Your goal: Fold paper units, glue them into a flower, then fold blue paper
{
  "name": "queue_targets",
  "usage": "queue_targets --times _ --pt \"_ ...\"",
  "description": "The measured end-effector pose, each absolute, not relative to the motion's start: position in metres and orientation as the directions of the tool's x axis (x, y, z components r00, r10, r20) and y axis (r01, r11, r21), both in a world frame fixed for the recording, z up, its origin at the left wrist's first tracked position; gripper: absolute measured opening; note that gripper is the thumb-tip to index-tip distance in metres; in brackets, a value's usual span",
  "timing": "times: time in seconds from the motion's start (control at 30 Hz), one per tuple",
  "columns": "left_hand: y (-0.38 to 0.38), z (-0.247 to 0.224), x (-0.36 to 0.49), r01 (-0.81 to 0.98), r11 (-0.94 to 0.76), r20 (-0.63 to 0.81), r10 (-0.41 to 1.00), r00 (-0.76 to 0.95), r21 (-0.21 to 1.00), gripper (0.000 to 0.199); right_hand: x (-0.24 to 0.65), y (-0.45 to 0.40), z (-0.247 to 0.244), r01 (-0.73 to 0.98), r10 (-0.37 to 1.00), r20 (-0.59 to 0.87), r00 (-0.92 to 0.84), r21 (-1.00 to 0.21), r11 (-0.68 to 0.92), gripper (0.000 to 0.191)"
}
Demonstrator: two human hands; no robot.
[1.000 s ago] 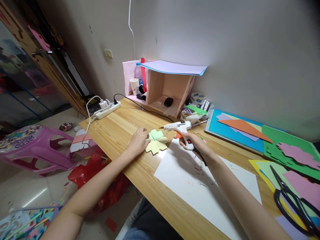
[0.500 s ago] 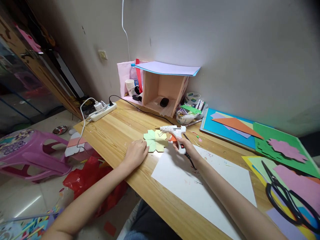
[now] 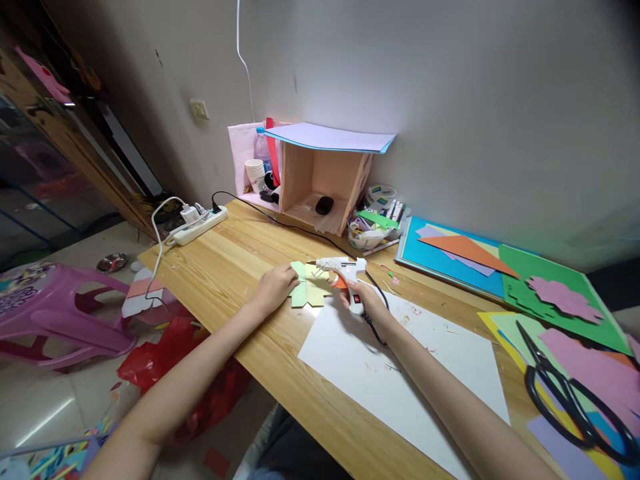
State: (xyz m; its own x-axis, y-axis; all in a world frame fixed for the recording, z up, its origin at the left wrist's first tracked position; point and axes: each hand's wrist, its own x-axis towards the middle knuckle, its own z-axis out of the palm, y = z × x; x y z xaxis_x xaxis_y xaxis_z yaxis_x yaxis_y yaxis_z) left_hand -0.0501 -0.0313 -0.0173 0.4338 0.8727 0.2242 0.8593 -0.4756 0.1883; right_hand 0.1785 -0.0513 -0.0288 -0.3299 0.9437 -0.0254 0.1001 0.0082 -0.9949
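Note:
My right hand (image 3: 371, 308) is wrapped round the handle of a white hot glue gun (image 3: 345, 268) with an orange trigger. Its nozzle points left, over a folded paper piece (image 3: 306, 295) in pale green and yellow with notched edges. Whether the tip touches the paper I cannot tell. My left hand (image 3: 274, 291) rests on the table with its fingers curled together on the left edge of that piece; the fingertips are partly hidden. Under my right forearm lies a white sheet (image 3: 360, 373) with small coloured marks.
Black scissors (image 3: 563, 393) lie on coloured paper at the right. Behind stand a cardboard box (image 3: 323, 177) and a plastic tub (image 3: 370, 230) of pens and scraps. A power strip (image 3: 200, 225) sits at the table's left end, its black cord running along the back. Coloured sheets (image 3: 455, 253) lie back right.
My left hand has shifted from the paper piece's lower left corner up to its left edge. The glue gun stays over the paper in my right hand. The view has swung slightly right.

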Motion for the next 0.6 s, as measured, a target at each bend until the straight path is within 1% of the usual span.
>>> queue_targets --times 0.23,0.3,0.47,0.6 --pt "-0.03 -0.018 -0.049 0.847 -0.531 0.204 0.833 0.514 0.032 0.026 0.179 -0.054 -0.028 0.113 0.948 -0.042 -0.316 -0.994 -0.007 0.043" --pt "-0.03 -0.021 -0.048 0.859 -0.512 0.217 0.84 0.497 0.017 0.026 0.179 -0.054 -0.027 0.12 0.951 -0.046 -0.306 -0.993 -0.009 0.043" --pt "-0.031 -0.026 -0.049 0.895 -0.429 0.295 0.876 0.381 0.12 0.02 0.179 -0.053 -0.027 0.153 0.946 -0.065 -0.317 -0.988 -0.017 0.045" --pt "-0.032 -0.028 -0.047 0.891 -0.414 0.333 0.879 0.34 0.184 0.015 0.179 -0.056 -0.022 0.204 0.959 -0.035 -0.28 -0.979 0.024 0.043"
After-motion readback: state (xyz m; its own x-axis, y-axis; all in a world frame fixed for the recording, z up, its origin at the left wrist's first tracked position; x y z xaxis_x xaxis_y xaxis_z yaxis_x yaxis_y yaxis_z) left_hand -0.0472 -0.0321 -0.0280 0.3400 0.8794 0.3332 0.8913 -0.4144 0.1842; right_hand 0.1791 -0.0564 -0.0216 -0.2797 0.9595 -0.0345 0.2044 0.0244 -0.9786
